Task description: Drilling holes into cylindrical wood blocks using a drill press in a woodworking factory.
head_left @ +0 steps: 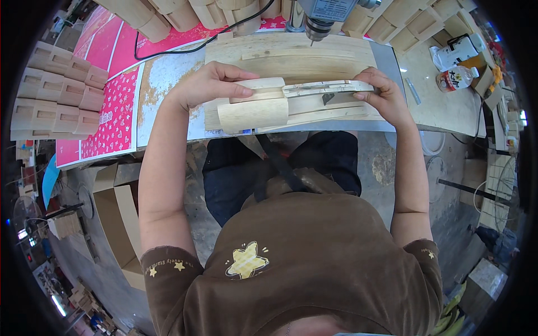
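Observation:
My left hand grips a pale, rounded wooden block with a recess along its upper side, thumb and fingers closed at its left end. In my right hand, thumb and fingers pinch the right end of a thin wooden strip with dark marks on it. The strip's left end meets the block at its recess. Below the strip sits a small dark piece on the wooden base. A drill press chuck with a thin bit stands above and beyond my hands.
Stacked wooden blocks stand at the left, with more along the far edge. A black cable crosses the pink-and-white table covering. On the right lie a plastic bottle and a pen-like blue tool. An open cardboard box is on the floor.

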A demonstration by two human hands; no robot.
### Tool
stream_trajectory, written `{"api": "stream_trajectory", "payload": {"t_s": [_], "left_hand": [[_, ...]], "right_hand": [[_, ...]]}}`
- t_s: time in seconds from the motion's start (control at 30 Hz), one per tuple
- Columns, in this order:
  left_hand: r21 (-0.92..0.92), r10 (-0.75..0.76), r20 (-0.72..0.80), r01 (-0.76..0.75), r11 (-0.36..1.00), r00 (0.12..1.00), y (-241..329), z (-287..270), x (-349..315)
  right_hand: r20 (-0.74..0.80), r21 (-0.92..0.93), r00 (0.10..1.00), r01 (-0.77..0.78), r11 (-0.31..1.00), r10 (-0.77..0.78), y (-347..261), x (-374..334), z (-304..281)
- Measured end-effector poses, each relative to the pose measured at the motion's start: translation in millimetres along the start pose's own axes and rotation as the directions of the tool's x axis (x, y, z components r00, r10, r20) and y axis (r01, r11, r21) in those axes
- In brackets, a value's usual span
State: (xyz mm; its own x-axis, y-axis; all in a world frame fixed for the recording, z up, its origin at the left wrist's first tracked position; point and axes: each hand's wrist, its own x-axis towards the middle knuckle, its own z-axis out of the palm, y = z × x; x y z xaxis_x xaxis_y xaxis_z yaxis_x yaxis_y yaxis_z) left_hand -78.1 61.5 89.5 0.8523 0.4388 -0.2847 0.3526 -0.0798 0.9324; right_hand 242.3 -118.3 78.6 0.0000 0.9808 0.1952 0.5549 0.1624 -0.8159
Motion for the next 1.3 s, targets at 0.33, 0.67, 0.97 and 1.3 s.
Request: {"api": "stream_trajectory", "payload": {"t_s": [0.33, 0.67, 0.97, 1.3], "left_hand": [[-0.203, 0.051, -0.829, -0.384, 0.901, 0.557, -15, 39, 24], [-0.502, -0.014, -0.713, -0.498, 0.707, 0.701, -11, 65, 28], [-0.291, 0.069, -0.901, -0.715, 0.636, 0.428, -22, 85, 62], [0.597, 0.619, -0.574, -0.243, 0.764, 0.536, -41, 122, 15]], "right_hand": [[-0.047, -0.040, 0.999, -0.010, 0.999, 0.008, -3, 0, -1], [0.024, -0.011, 0.999, -0.025, 1.000, 0.025, -9, 3, 8], [-0.036, -0.101, 0.999, 0.032, 0.994, -0.036, -13, 13, 20], [-0.218, -0.163, 0.976, -0.044, 0.986, 0.008, 7, 11, 1]]}}
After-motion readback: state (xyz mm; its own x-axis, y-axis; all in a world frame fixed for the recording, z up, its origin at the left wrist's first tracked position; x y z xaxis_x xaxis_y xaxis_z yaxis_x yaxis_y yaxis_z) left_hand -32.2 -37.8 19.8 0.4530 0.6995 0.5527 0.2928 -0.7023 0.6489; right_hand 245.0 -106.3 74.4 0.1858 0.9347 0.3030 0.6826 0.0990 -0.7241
